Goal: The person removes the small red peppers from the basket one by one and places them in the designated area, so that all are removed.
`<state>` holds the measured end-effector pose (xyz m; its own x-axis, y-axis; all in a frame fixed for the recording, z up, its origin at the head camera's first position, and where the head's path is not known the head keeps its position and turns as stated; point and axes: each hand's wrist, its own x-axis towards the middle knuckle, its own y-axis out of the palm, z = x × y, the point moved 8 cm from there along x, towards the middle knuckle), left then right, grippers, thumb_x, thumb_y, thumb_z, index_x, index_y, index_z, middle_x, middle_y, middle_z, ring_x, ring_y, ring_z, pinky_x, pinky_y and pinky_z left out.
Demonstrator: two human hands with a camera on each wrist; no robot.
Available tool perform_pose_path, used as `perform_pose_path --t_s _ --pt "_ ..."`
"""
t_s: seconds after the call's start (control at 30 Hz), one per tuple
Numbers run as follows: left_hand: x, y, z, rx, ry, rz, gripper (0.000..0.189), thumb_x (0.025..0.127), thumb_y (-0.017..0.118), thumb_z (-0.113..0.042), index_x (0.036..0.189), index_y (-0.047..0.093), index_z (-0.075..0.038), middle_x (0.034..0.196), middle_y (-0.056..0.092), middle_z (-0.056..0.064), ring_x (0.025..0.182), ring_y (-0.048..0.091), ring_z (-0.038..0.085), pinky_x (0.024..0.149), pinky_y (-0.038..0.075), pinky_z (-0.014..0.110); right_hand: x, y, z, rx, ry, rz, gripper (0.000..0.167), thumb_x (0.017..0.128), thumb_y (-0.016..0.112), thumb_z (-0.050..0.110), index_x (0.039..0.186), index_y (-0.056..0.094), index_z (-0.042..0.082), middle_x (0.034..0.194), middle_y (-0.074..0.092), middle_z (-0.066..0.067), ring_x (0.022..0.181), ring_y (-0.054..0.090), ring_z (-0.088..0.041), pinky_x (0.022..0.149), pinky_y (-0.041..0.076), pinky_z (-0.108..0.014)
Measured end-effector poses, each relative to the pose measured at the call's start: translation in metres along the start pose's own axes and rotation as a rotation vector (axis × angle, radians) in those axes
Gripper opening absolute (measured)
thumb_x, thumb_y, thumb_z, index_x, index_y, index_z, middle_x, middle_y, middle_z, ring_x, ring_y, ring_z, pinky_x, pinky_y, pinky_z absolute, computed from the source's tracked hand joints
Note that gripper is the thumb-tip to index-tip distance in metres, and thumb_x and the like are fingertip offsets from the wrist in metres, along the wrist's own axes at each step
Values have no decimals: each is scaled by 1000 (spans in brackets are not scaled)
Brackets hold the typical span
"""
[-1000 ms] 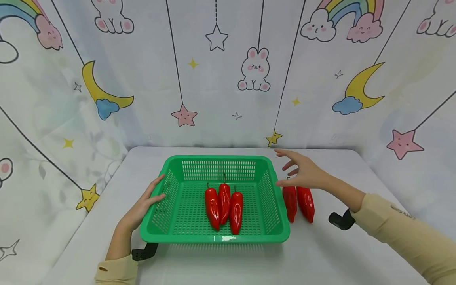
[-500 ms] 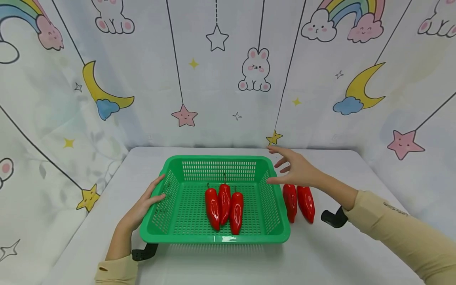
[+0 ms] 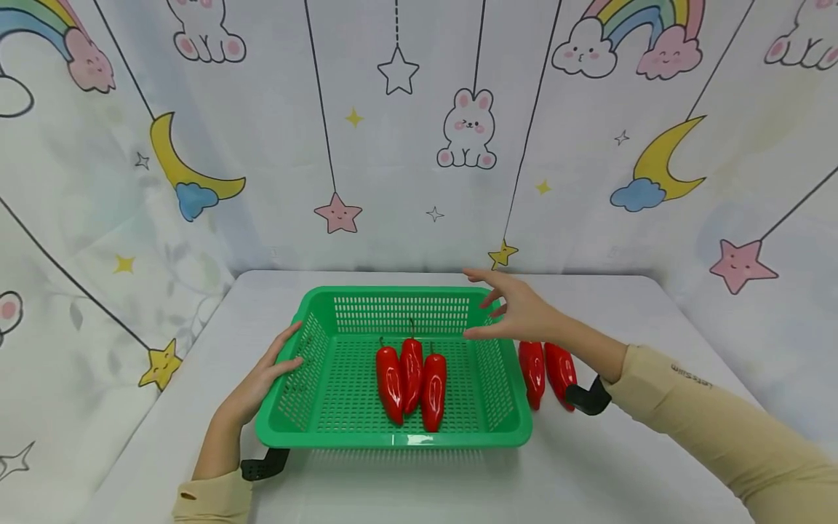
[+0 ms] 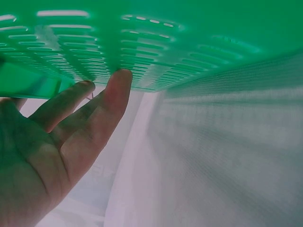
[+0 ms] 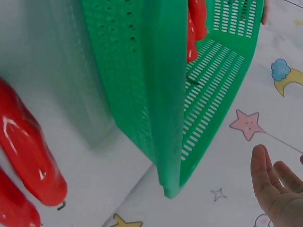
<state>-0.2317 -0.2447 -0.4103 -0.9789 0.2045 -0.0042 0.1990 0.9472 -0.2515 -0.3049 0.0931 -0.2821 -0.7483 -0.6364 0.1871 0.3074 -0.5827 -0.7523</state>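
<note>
A green plastic basket (image 3: 393,439) sits on the table, with three glossy red chili peppers (image 3: 412,375) inside. At its left side, my left hand (image 3: 258,382) holds the rim, thumb over the edge. The left wrist view has that hand's fingers (image 4: 94,127) against the slotted outer wall. My right hand (image 3: 520,309) hovers above the basket's right rear part, holding nothing, thumb and fingers spread apart. Two more red chili peppers (image 3: 532,372) lie outside on the right, one partly hidden by the right wrist's black camera mount.
White cloth covers the table (image 3: 393,491). Behind it hangs a white curtain (image 3: 393,160) printed with stars, moons and rabbits. A black camera mount (image 3: 588,397) hangs below the right wrist, and another (image 3: 265,464) is at the left wrist.
My right hand has moved left, from beside the basket's right rim to over its inside, fingers still spread. The left hand, basket and peppers have stayed put.
</note>
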Motion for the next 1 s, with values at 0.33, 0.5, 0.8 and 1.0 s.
perform_pose_path --t_s 0.33,0.5,0.8,1.0 --pt "1 0 2 0 -1 0 61 97 43 -22 148 10 -25 152 -5 7 135 -3 36 96 10 67 11 13 15 26 -38 29 86 69 80 34 141 35 17 138 40 -3 91 59 -17 71 52 -29" --pt "1 0 2 -5 1 6 61 97 43 -23 148 9 -25 152 -5 7 135 0 36 96 14 65 17 19 19 30 -32 42 87 69 80 35 141 35 17 137 41 -3 91 59 -16 71 51 -28" --pt "1 0 1 -14 4 7 61 97 43 -23 148 9 -24 152 -4 7 135 0 35 97 13 64 29 31 28 31 -42 71 88 68 79 37 141 34 18 137 40 -1 92 58 -14 71 51 -25" --pt "1 0 0 -11 6 6 61 97 42 -21 148 9 -24 152 -4 7 135 -3 35 97 10 66 36 39 36 32 -55 90 88 69 79 38 142 34 20 136 40 -1 91 58 -13 70 50 -24"
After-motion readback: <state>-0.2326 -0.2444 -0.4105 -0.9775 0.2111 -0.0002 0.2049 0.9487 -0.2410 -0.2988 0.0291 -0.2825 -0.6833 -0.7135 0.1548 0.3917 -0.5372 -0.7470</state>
